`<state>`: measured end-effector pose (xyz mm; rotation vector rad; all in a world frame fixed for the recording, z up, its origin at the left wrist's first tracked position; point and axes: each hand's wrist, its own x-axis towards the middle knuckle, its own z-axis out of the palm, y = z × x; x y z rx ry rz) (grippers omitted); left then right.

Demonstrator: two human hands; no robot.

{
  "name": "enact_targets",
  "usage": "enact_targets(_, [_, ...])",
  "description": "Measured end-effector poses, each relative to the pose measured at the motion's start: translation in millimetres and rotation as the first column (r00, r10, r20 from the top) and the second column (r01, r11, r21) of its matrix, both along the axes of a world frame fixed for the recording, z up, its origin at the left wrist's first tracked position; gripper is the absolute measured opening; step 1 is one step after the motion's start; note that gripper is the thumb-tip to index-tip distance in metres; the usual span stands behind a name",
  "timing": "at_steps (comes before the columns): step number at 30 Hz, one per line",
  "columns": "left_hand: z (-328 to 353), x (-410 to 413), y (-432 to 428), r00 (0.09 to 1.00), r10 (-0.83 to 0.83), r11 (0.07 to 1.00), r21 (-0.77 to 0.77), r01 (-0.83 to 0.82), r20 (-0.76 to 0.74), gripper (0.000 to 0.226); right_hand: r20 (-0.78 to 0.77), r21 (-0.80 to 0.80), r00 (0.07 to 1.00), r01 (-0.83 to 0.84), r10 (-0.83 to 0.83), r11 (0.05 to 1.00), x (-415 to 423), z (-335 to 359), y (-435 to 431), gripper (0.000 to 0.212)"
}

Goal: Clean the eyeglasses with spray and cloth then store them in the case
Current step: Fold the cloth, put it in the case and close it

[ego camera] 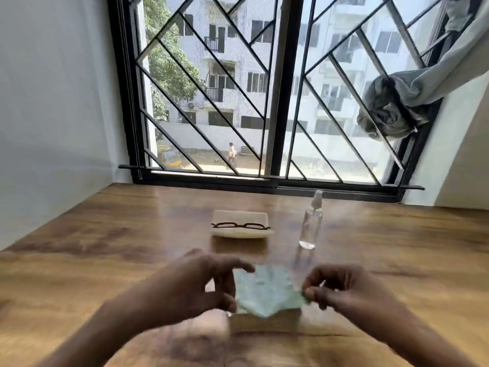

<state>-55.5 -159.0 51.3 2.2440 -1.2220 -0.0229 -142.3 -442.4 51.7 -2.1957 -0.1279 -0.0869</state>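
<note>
A pale green cloth (266, 291) hangs just above the wooden table (105, 247), stretched between my two hands. My right hand (341, 286) pinches its right corner. My left hand (201, 284) is at the cloth's left edge with fingers curled; its grip on the cloth is blurred. Farther back, dark-rimmed eyeglasses (240, 225) lie across an open cream case (239, 233). A clear spray bottle (311, 221) with a white nozzle stands upright to the right of the case.
A black-barred window (277, 102) runs along the table's far edge. A grey curtain (397, 107) is bunched at the upper right. White walls close in on both sides.
</note>
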Motion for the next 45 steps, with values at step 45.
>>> enact_targets(45, [-21.9, 81.1, -7.4, 0.985, 0.14, 0.981, 0.148, -0.126, -0.095, 0.053, -0.176, 0.027, 0.98, 0.103, -0.097, 0.994, 96.7, -27.1, -12.6, 0.012])
